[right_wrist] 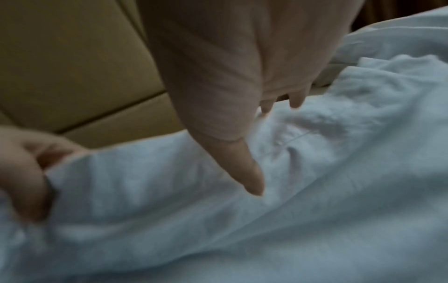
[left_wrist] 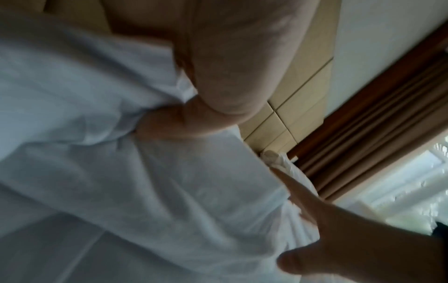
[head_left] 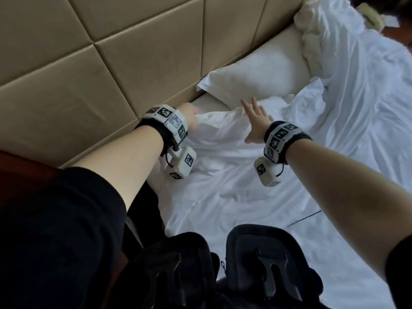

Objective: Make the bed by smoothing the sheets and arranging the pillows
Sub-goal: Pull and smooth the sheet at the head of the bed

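A white sheet [head_left: 234, 170] lies wrinkled across the bed. My left hand [head_left: 189, 115] grips its top edge in a fist close to the headboard; in the left wrist view the thumb [left_wrist: 169, 124] pinches the cloth [left_wrist: 145, 172]. My right hand [head_left: 256, 121] is spread with straight fingers, flat on the sheet just right of the left hand; the right wrist view shows its thumb [right_wrist: 249, 172] pressing the fabric [right_wrist: 290, 210]. A white pillow [head_left: 256, 74] lies against the headboard just beyond both hands. A second, cream pillow [head_left: 312, 36] sits half under bunched bedding at the far corner.
A tan padded headboard [head_left: 100, 63] runs along the left. A crumpled white duvet [head_left: 367, 74] fills the right side of the bed. A thin dark cable [head_left: 305, 218] lies on the sheet. Black chest gear [head_left: 245, 268] fills the near edge. Brown curtains [left_wrist: 375, 114] hang by a window.
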A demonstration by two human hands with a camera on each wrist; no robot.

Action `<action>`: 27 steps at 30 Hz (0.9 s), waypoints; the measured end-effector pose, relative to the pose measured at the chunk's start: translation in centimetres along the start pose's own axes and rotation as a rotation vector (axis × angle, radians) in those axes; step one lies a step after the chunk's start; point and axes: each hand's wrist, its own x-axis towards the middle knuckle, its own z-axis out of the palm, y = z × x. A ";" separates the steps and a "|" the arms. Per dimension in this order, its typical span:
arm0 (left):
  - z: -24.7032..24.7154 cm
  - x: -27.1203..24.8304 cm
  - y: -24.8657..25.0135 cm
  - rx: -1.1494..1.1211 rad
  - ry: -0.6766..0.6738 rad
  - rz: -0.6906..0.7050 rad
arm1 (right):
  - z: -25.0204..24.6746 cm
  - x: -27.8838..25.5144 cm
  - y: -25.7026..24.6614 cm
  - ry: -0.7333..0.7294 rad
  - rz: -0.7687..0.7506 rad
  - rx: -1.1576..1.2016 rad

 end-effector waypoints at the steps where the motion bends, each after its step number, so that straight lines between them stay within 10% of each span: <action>1: 0.0 0.1 0.1 0.027 0.018 -0.021 | 0.1 0.7 0.1 -0.002 -0.007 -0.105; 8: 0.2 2.7 -1.2 -0.136 0.193 -0.064 | -0.8 5.7 -0.3 0.058 0.034 -0.167; 13: 1.3 4.7 1.2 0.224 -0.350 -0.174 | -2.0 8.6 -1.1 -0.042 0.051 -0.298; 17: -0.1 4.2 -1.9 0.112 -0.104 0.170 | -2.4 9.4 -1.4 -0.223 0.161 -0.506; 27: -5.9 2.9 -16.9 0.015 0.447 -0.212 | -8.0 10.7 -20.2 0.487 -0.092 0.159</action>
